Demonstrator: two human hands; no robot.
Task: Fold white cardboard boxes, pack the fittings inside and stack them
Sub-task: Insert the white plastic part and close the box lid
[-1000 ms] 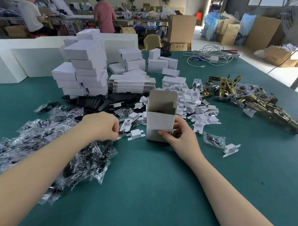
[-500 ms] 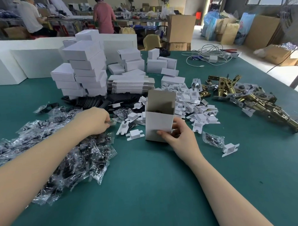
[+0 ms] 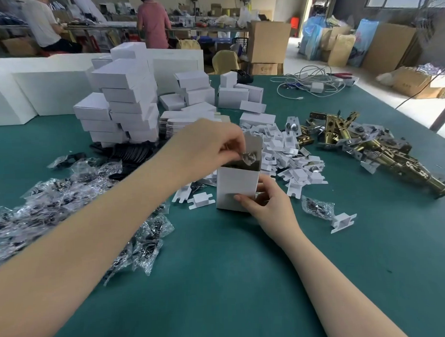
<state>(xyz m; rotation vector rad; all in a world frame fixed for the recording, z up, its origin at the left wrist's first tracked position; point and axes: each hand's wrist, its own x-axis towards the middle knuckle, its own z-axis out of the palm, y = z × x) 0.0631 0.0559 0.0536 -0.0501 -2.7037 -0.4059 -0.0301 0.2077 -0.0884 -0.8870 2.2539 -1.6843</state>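
Head camera looks down on a green felt-covered table (image 3: 220, 282), where an upright white cardboard box (image 3: 236, 189) stands with its top flap open. The right hand (image 3: 270, 204) grips the box's lower right corner, thumb across the front. Above the opening, the left hand (image 3: 210, 146) pinches a small clear plastic packet of fittings (image 3: 248, 157) between curled fingers. Finished white boxes sit stacked (image 3: 128, 101) behind; more crinkled packets (image 3: 66, 199) lie heaped at left.
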